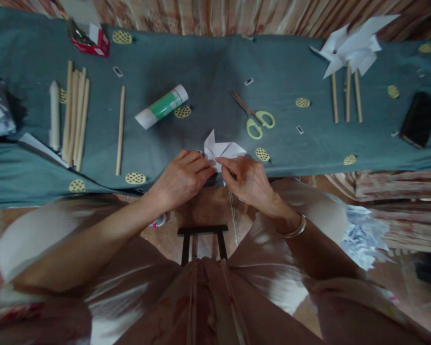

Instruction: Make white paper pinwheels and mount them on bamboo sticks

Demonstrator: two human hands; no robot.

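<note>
Between my hands at the near edge of the cloth-covered table is a white paper pinwheel (224, 150), its points folded up. My left hand (187, 175) pinches its left side, fingers together. From the right, my right hand (247, 178) presses a fingertip on the paper's middle, its other fingers curled; a bracelet circles that wrist. Just beyond the paper lie scissors (253, 115) with light green handles, blades pointing away. A green and white glue stick (162, 106) lies tilted to the left of them.
Several wooden sticks (77, 117) lie at left beside a white glue stick-like tube (54, 115); one stick (120, 130) lies apart. A red box (89, 40) stands behind. Finished pinwheels (348, 48) and a black phone (420, 119) are at right. Paper scraps (366, 235) sit below.
</note>
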